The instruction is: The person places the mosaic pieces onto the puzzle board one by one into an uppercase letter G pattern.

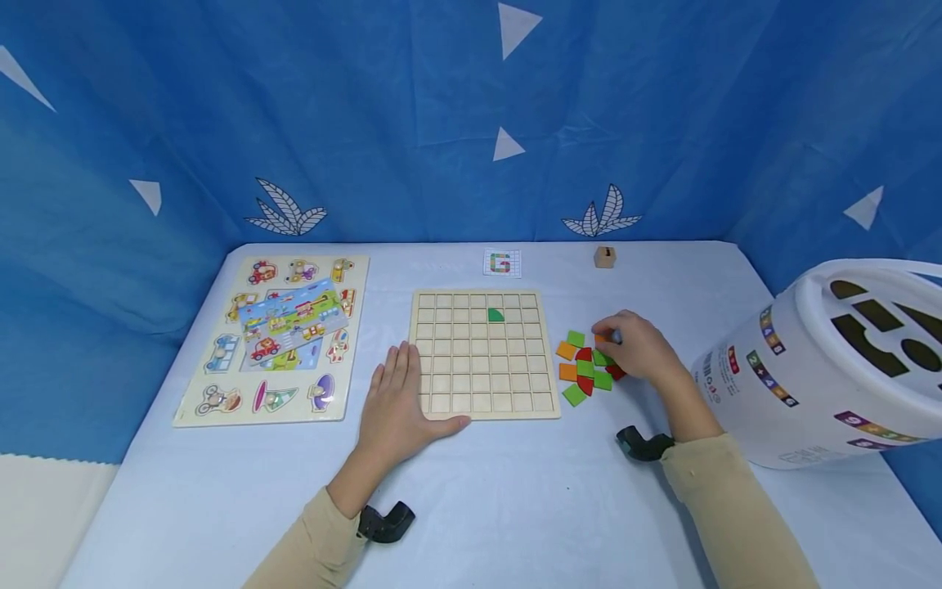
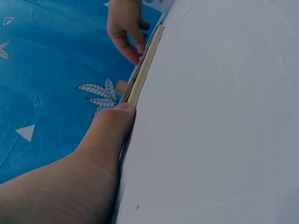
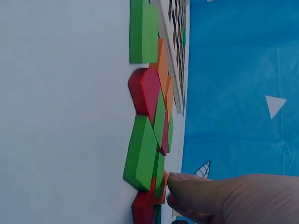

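A square wooden grid board (image 1: 477,365) lies in the middle of the table, with one green quarter-round tile (image 1: 495,315) in an upper cell. My left hand (image 1: 396,402) rests on the board's left edge, fingers straight and thumb spread along the near edge; the left wrist view shows that thumb (image 2: 110,128) against the board's side. To the board's right lies a loose group of green, orange and red tiles (image 1: 585,368). Over its far side, my right hand (image 1: 636,348) pinches an orange tile (image 1: 602,338) between thumb and fingertips. In the right wrist view the fingers partly hide this tile.
A small card with a pattern (image 1: 502,263) lies beyond the board, and a wooden cube (image 1: 604,258) stands to its right. On the left is a picture puzzle board (image 1: 213,368) with cards (image 1: 294,321) on it. A large white bucket (image 1: 780,401) stands at the right.
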### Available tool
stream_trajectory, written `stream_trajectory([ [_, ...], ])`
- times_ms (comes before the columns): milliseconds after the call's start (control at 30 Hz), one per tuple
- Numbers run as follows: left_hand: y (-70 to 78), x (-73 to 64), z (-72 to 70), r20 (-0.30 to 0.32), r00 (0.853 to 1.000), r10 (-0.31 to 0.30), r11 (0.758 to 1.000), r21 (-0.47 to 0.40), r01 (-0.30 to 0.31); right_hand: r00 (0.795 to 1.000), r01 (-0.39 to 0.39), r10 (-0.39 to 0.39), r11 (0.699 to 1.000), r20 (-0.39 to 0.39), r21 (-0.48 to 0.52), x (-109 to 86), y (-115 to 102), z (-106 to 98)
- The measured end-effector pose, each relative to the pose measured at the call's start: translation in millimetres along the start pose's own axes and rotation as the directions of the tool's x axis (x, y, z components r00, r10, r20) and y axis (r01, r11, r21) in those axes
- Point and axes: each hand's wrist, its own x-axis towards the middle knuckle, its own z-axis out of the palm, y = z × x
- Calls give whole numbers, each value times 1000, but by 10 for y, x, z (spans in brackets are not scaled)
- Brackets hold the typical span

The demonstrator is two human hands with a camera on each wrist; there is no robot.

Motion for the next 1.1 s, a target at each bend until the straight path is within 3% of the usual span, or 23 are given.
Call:
stream_trajectory([
  [433,-8,8,11,3,1000,-3,1000,10,3,999,-35,32,997,36,73,19,89,-22],
  [633,-13,14,19,-1,1000,0,1000,10,0,1000,-24,23,995,8,95,72,34,-3],
  [867,-13,16,12,1,1000,-1,1000,6,1,999,45,-41,986,-25,160,221,-201,18],
  [1100,-4,8,9,-2,1000,-1,1000,-2,1,986,164,-167,962,-4,217,404,-623,91],
])
